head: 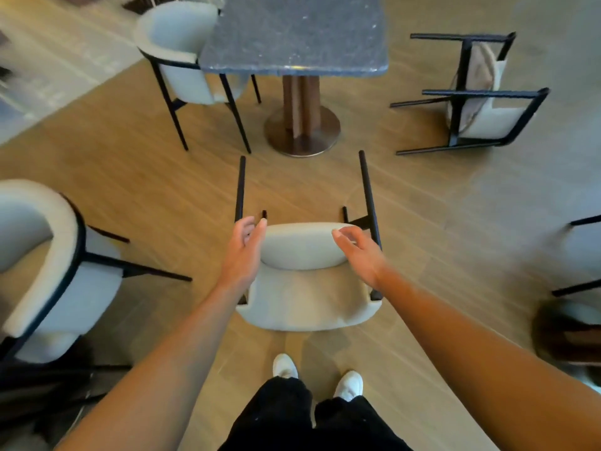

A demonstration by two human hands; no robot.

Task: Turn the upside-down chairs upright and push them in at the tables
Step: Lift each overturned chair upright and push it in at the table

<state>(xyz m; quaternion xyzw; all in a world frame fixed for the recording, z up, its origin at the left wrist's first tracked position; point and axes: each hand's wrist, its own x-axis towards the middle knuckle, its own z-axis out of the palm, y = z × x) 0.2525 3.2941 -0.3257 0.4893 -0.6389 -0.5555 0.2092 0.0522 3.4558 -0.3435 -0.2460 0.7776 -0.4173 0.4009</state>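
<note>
While we are standing over the nearest chair (307, 278), which is lying on the wooden floor (136, 177) with its black legs pointing toward the table (292, 34), we are holding our left hand (242, 252) and right hand (359, 252) at either side of its cushion, fingers spread and gripping nothing. Another tipped chair (474, 96) is lying right of the table, while an upright one (185, 53) is sitting tucked at the table's left edge.

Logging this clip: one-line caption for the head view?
Both open hands, left and right, flank an overturned pale upholstered black-legged chair before the dark stone table.
</note>
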